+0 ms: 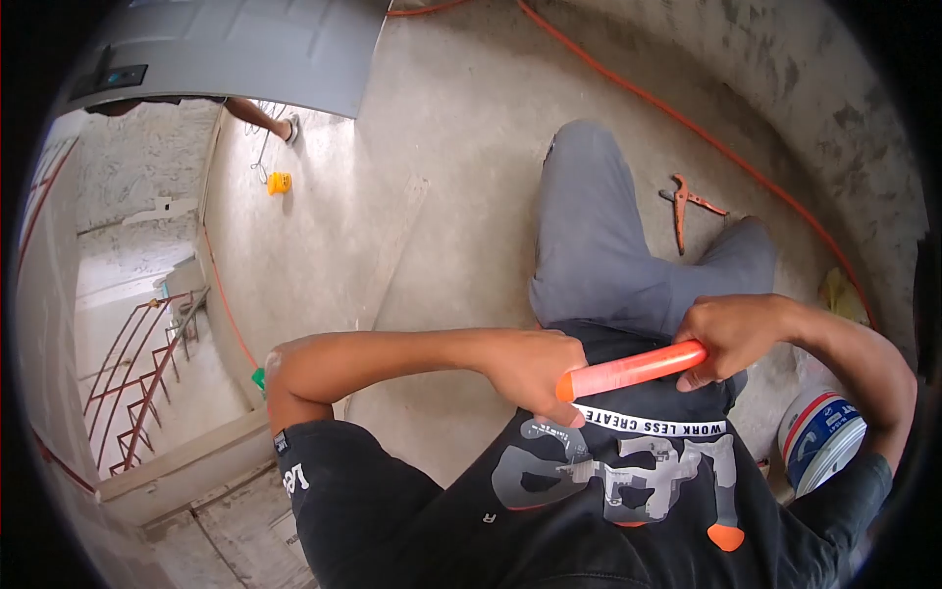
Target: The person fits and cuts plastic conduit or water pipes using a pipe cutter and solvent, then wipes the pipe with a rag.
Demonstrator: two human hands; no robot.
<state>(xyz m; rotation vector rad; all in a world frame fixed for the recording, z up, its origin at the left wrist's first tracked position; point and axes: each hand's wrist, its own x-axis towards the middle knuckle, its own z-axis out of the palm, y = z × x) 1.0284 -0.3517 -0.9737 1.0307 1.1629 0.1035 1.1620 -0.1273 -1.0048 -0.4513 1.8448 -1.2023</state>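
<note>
A short, straight orange tube (pixel 638 369) lies across the front of my body, tilted slightly up towards the right. My left hand (pixel 538 371) is closed around its left end, where a brighter orange tip shows. My right hand (pixel 728 339) grips the other end, with the fingers curled around it. Past my bent legs, a pair of orange pipe cutters (pixel 680 208) rests on the concrete floor with its handles spread.
An orange hose (pixel 677 108) runs along the wall at the right. Beside my right elbow stands a blue and white bucket (pixel 819 437). A yellow object (pixel 280 183) sits on the floor near a grey door (pixel 245 49), behind which another person's leg (pixel 257 118) shows.
</note>
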